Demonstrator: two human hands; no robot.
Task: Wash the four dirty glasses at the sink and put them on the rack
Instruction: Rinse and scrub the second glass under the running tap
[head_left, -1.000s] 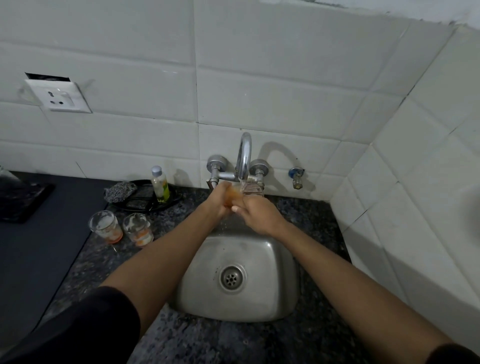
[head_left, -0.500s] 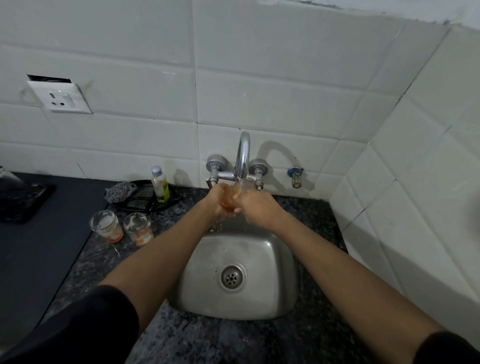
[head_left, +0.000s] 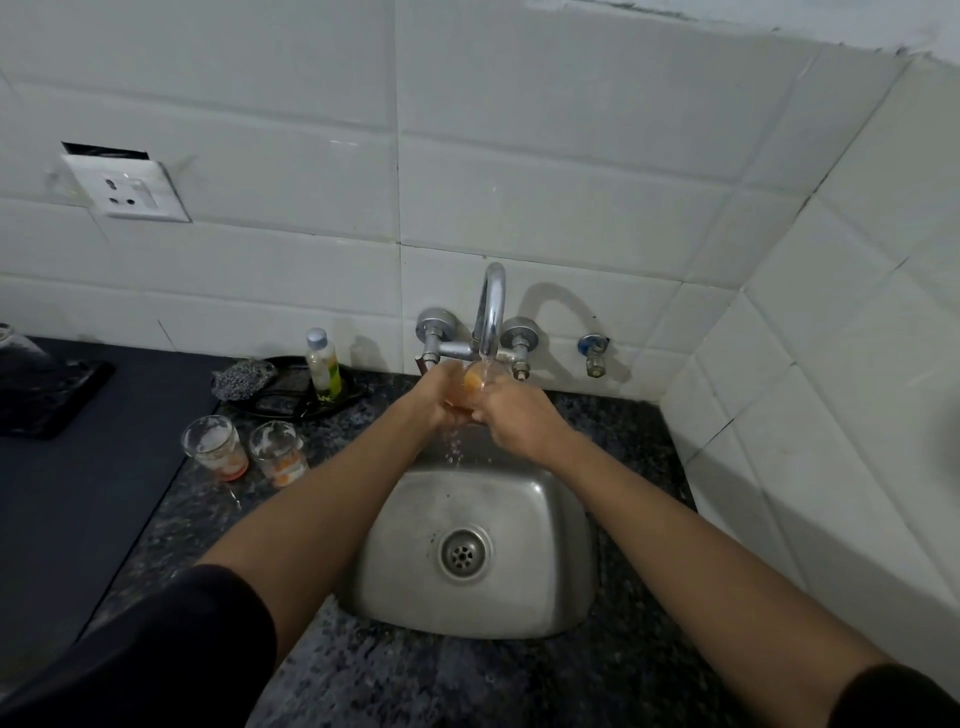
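Two glasses (head_left: 244, 454) left of sink (head_left: 470, 556)

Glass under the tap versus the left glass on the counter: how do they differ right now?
The glass under the tap is held between the left hand and the right hand, tilted, with water running into it. The left glass on the counter stands upright, untouched and out of the stream. The held one shows an orange tint; the counter one has whitish film with reddish dregs at the bottom. Both are clear, unwashed tumblers.
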